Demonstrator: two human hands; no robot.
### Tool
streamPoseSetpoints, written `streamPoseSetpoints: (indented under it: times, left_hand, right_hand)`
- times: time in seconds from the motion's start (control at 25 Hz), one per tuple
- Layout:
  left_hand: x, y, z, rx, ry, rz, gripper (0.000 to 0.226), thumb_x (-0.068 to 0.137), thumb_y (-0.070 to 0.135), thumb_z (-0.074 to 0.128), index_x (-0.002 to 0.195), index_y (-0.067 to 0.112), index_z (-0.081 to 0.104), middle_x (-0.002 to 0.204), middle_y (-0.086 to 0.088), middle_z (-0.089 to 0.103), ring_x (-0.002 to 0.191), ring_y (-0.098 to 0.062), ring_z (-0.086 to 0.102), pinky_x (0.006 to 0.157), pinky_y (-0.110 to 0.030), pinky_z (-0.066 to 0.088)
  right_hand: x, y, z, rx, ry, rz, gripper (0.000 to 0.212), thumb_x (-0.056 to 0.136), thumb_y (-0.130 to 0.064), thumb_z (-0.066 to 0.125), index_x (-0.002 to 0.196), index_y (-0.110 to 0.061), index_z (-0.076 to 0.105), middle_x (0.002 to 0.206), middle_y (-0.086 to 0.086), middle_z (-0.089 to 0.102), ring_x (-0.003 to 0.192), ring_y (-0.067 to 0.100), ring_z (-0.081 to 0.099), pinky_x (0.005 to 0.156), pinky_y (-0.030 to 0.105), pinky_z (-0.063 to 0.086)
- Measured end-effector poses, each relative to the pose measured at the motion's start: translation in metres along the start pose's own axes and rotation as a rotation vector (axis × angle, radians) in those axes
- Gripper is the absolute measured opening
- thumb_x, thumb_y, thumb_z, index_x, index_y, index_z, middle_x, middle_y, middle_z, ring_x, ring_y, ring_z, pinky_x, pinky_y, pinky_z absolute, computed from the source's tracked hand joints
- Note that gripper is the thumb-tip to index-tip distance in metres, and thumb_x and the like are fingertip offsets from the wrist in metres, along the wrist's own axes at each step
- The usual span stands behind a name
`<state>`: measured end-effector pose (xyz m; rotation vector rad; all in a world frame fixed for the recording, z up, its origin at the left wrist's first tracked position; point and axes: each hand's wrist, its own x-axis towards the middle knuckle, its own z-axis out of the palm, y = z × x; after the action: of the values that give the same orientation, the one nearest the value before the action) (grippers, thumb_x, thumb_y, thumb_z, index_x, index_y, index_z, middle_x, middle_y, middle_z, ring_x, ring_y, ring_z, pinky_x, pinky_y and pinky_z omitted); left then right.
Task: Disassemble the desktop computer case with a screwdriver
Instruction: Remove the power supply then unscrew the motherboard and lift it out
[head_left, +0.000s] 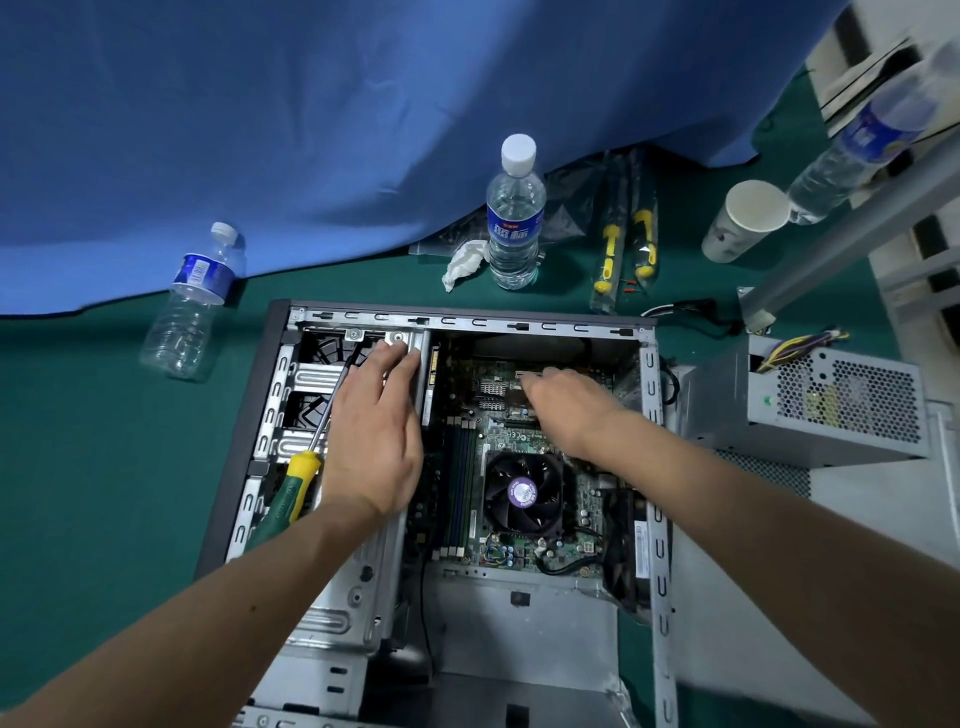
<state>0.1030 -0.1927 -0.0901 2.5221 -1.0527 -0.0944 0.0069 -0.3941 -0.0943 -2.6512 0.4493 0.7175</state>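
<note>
The open desktop case (653, 519) lies flat on the green table, its motherboard (498, 415) and CPU fan (522, 493) exposed. My left hand (376, 431) lies palm down on the metal drive cage (306, 379), straight fingers touching a silver bracket (399, 339) at the far edge. A screwdriver (291, 493) with a green and yellow handle rests loose on the cage beside that hand, its shaft pointing away. My right hand (566, 405) hovers over the far part of the motherboard, fingers bent down onto it. Its fingertips are hidden.
A removed power supply (841, 405) with loose cables sits right of the case. Behind the case stand a water bottle (515, 218), a crumpled tissue (465, 262), packaged screwdrivers (626, 244) and a paper cup (745, 221). Another bottle (192, 306) lies at left by a blue cloth (311, 130).
</note>
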Motion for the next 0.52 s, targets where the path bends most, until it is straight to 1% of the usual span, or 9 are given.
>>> streamPoseSetpoints:
  times: [0.04, 0.12, 0.2, 0.24, 0.28, 0.36, 0.4, 0.44, 0.52]
  left_hand:
    - [0.000, 0.000, 0.000, -0.001, 0.001, 0.002, 0.051, 0.090, 0.015, 0.036, 0.138, 0.006, 0.050, 0.143, -0.010, 0.046, 0.136, -0.028, 0.039, 0.114, -0.046, 0.031]
    - [0.000, 0.001, 0.000, 0.000, 0.003, 0.004, 0.051, 0.090, 0.015, 0.036, 0.138, 0.005, 0.051, 0.142, -0.011, 0.047, 0.135, -0.028, 0.040, 0.114, -0.046, 0.031]
    - [0.000, 0.001, 0.000, 0.005, 0.005, 0.006, 0.051, 0.090, 0.016, 0.036, 0.138, 0.006, 0.051, 0.142, -0.011, 0.047, 0.135, -0.028, 0.040, 0.114, -0.046, 0.032]
    - [0.000, 0.002, -0.001, 0.007, 0.005, 0.004, 0.051, 0.090, 0.016, 0.035, 0.138, 0.005, 0.051, 0.142, -0.011, 0.047, 0.135, -0.028, 0.040, 0.114, -0.046, 0.032]
    - [0.000, 0.002, -0.001, 0.006, 0.006, 0.004, 0.051, 0.090, 0.016, 0.035, 0.138, 0.005, 0.051, 0.142, -0.011, 0.047, 0.135, -0.029, 0.040, 0.114, -0.047, 0.032]
    - [0.000, 0.002, -0.001, 0.006, 0.008, 0.007, 0.051, 0.090, 0.016, 0.035, 0.137, 0.005, 0.051, 0.142, -0.012, 0.048, 0.135, -0.029, 0.040, 0.114, -0.047, 0.032]
    - [0.000, 0.002, -0.001, 0.007, 0.007, 0.009, 0.051, 0.089, 0.015, 0.036, 0.137, 0.005, 0.051, 0.141, -0.012, 0.048, 0.134, -0.029, 0.041, 0.114, -0.047, 0.032]
    - [0.000, 0.002, -0.001, 0.007, 0.007, 0.009, 0.051, 0.089, 0.014, 0.036, 0.137, 0.004, 0.051, 0.141, -0.012, 0.048, 0.134, -0.029, 0.041, 0.114, -0.047, 0.032]
    - [0.000, 0.003, -0.002, 0.010, 0.004, 0.009, 0.051, 0.089, 0.013, 0.037, 0.137, 0.004, 0.051, 0.141, -0.013, 0.048, 0.134, -0.030, 0.041, 0.113, -0.047, 0.032]
  right_hand:
    - [0.002, 0.000, 0.001, -0.011, -0.017, 0.012, 0.043, 0.082, 0.016, 0.048, 0.119, -0.005, 0.051, 0.111, 0.016, 0.051, 0.097, 0.032, 0.057, 0.078, 0.039, 0.048]
    - [0.009, -0.007, 0.000, -0.024, -0.058, 0.017, 0.037, 0.088, 0.010, 0.049, 0.121, -0.005, 0.050, 0.117, 0.016, 0.045, 0.098, 0.034, 0.058, 0.072, 0.038, 0.044]
    - [0.015, -0.015, 0.002, -0.026, -0.077, -0.009, 0.028, 0.093, 0.003, 0.048, 0.120, -0.006, 0.051, 0.119, 0.014, 0.045, 0.091, 0.031, 0.057, 0.070, 0.036, 0.040]
    - [0.018, -0.019, 0.003, -0.020, -0.081, -0.012, 0.030, 0.093, 0.004, 0.047, 0.121, -0.006, 0.051, 0.120, 0.014, 0.044, 0.089, 0.030, 0.055, 0.070, 0.037, 0.041]
    - [0.019, -0.023, 0.006, -0.005, -0.077, -0.013, 0.033, 0.091, 0.006, 0.046, 0.122, -0.004, 0.051, 0.122, 0.015, 0.043, 0.092, 0.030, 0.054, 0.073, 0.038, 0.042]
    - [0.021, -0.026, 0.011, 0.039, -0.047, 0.005, 0.038, 0.090, 0.004, 0.047, 0.127, -0.002, 0.049, 0.125, 0.016, 0.043, 0.110, 0.032, 0.049, 0.089, 0.041, 0.046]
    - [0.021, -0.026, 0.012, 0.046, -0.018, 0.011, 0.037, 0.092, -0.001, 0.049, 0.129, -0.002, 0.048, 0.127, 0.016, 0.044, 0.117, 0.032, 0.044, 0.098, 0.042, 0.043]
    - [0.021, -0.026, 0.014, 0.041, 0.002, 0.009, 0.037, 0.093, -0.008, 0.052, 0.129, -0.002, 0.047, 0.128, 0.015, 0.044, 0.121, 0.031, 0.040, 0.103, 0.043, 0.040]
    - [0.021, -0.027, 0.011, 0.053, -0.025, 0.023, 0.044, 0.094, -0.027, 0.059, 0.129, -0.004, 0.047, 0.130, 0.014, 0.045, 0.124, 0.030, 0.037, 0.105, 0.042, 0.038]
